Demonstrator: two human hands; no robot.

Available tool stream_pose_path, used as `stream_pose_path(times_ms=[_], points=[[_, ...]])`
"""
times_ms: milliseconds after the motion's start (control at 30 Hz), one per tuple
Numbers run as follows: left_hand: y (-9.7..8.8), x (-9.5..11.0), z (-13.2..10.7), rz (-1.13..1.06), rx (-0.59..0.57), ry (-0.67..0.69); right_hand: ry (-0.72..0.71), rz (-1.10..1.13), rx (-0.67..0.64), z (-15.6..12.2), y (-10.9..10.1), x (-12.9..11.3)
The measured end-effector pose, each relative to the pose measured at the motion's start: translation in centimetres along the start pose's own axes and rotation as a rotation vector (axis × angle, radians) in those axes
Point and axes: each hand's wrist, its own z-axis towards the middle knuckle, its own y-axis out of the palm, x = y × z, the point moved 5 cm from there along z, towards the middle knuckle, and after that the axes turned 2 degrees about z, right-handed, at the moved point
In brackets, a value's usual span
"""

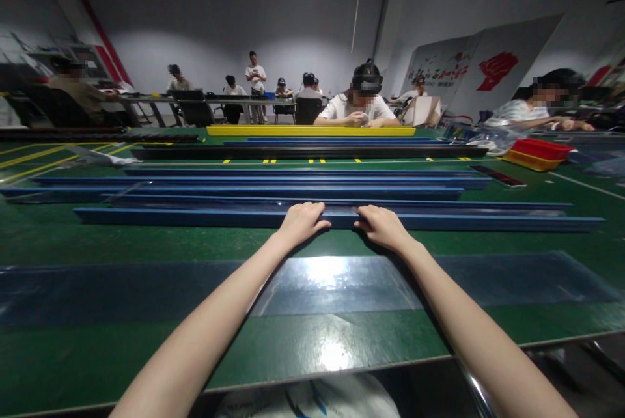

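Observation:
My left hand (303,221) is closed over the near wall of a long blue channel strip (195,217), its fingers curled over the top edge and the thumb on the front face. A short way to the right, my right hand (381,224) grips the same wall in a like manner. The strip lies lengthwise across the green table (146,245), and its trough behind the near wall looks partly covered by something shiny. Between my forearms and beyond them, a long clear plastic sheet (336,301) lies flat nearer to me.
Behind the held strip lie more blue strips (293,193), a black strip (312,152) and a yellow strip (312,131). At the right are a phone (498,176) and red and yellow bins (537,153). A co-worker (359,102) sits across the table.

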Motion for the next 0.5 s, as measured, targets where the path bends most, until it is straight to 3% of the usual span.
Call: stream_pose_path(times_ms=[500], points=[[0.14, -0.06, 0.08, -0.001, 0.002, 0.008, 0.003, 0.001, -0.007, 0.03, 0.14, 0.14]])
